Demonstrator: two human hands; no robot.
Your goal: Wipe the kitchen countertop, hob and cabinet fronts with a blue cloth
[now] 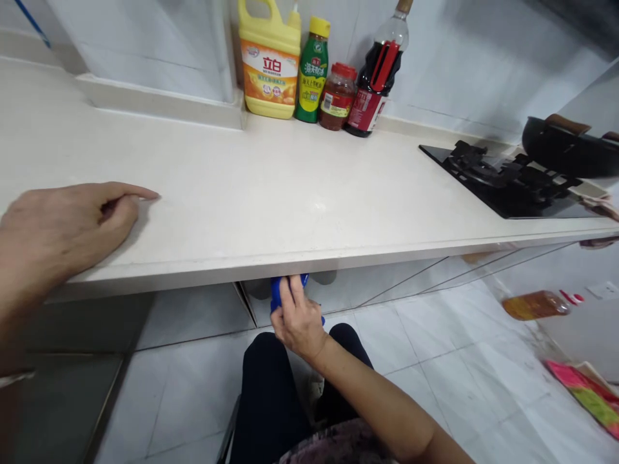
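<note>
My left hand [62, 225] rests on the white countertop [271, 193] near its front edge, fingers loosely curled with the index finger stretched out, nothing in it. My right hand [297, 319] reaches down below the counter's edge and is closed around a blue object [276, 290], most of it hidden by the fingers and the counter overhang. My legs in dark trousers [271, 393] show below.
At the back of the counter stand a yellow detergent jug [269, 61], a green bottle [312, 71], a red jar [337, 96] and a dark sauce bottle [377, 77]. A black gas hob [507, 180] with a dark wok [570, 145] is at right. An oil bottle [534, 305] lies lower right.
</note>
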